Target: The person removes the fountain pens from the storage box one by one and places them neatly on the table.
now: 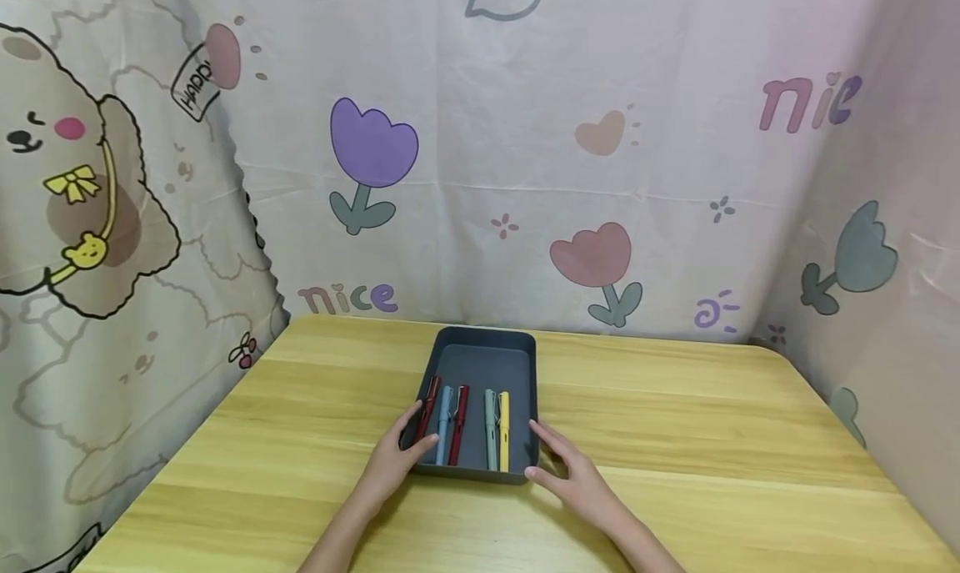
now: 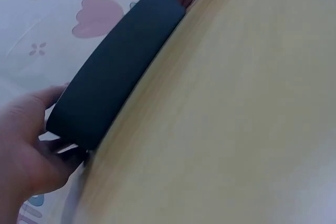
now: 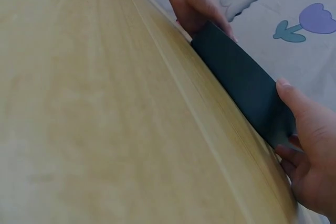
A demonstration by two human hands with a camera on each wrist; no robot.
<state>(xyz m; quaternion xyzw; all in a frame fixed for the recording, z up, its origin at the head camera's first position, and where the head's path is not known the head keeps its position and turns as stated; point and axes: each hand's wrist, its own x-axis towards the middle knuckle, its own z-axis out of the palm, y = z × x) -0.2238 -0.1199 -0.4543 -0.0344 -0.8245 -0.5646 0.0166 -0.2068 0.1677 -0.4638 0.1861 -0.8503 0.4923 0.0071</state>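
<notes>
A dark grey rectangular tray [image 1: 487, 364] lies on the wooden table. In it are several capped pens pointing lengthwise: a dark red pen [image 1: 427, 410] leaning by the left wall, a blue pen [image 1: 443, 427], another dark red pen [image 1: 458, 427], a green pen [image 1: 491, 431] and a yellow pen [image 1: 504, 433]. My left hand [image 1: 392, 460] grips the tray's front left corner, its thumb over the rim and its fingers along the outer side. At the front right corner, my right hand [image 1: 576, 477] holds the tray between thumb and curled fingers.
The wooden table [image 1: 712, 423] extends on both sides of the tray. Behind it hangs a pale cloth [image 1: 487, 139] printed with flowers and words, and more printed cloth [image 1: 112, 373] closes off the left side.
</notes>
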